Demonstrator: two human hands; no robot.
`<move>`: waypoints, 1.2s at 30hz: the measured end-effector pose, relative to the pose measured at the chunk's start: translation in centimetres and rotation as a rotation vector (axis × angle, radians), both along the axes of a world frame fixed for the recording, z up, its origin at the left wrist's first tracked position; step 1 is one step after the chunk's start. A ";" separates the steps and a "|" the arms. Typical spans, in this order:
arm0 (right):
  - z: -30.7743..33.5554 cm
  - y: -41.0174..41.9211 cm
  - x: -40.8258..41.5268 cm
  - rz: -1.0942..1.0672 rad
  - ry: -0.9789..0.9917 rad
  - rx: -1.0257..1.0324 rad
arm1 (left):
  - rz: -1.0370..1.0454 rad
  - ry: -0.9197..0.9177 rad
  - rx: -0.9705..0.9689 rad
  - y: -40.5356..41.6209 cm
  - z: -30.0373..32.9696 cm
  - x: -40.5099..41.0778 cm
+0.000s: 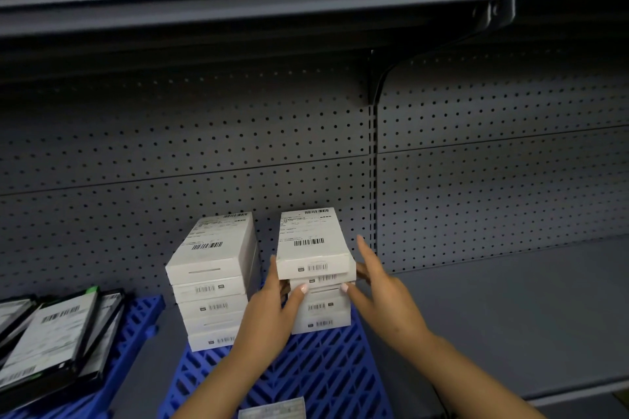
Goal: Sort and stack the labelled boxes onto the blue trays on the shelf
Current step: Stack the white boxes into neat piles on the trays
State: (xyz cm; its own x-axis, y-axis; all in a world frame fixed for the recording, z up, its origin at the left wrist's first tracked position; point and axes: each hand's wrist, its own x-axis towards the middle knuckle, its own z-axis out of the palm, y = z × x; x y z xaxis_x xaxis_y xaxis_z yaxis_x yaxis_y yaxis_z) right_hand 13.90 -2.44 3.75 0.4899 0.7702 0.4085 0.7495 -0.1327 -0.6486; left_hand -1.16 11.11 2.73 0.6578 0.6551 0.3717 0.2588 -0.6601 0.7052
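Two stacks of white labelled boxes stand on a blue tray on the grey shelf. The left stack holds several boxes. The right stack has its top box slightly askew over the ones below. My left hand is at the right stack's left front corner, thumb on the front face, fingers along its left side. My right hand is at the stack's right side, thumb on the front face, fingers straight and spread beside it. Another white labelled box lies at the tray's near edge, partly cut off.
A second blue tray at the left carries dark-edged labelled boxes lying tilted. Grey pegboard backs the shelf, and an upper shelf with a bracket hangs overhead. Bare grey shelf extends to the right.
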 end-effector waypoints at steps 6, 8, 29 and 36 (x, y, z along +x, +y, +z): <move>0.0 0.7 0.5 -0.012 -0.083 -0.019 | 0.036 0.011 0.059 -0.1 0.5 0.2; -0.4 1.3 0.9 -0.010 -0.082 -0.023 | 0.071 0.039 0.072 0.2 0.3 0.3; -1.9 2.3 0.7 0.053 0.197 0.120 | 0.025 0.006 -0.036 0.8 -0.6 0.5; -1.7 1.9 0.9 0.088 0.312 0.130 | 0.004 -0.053 -0.111 0.8 -1.1 0.6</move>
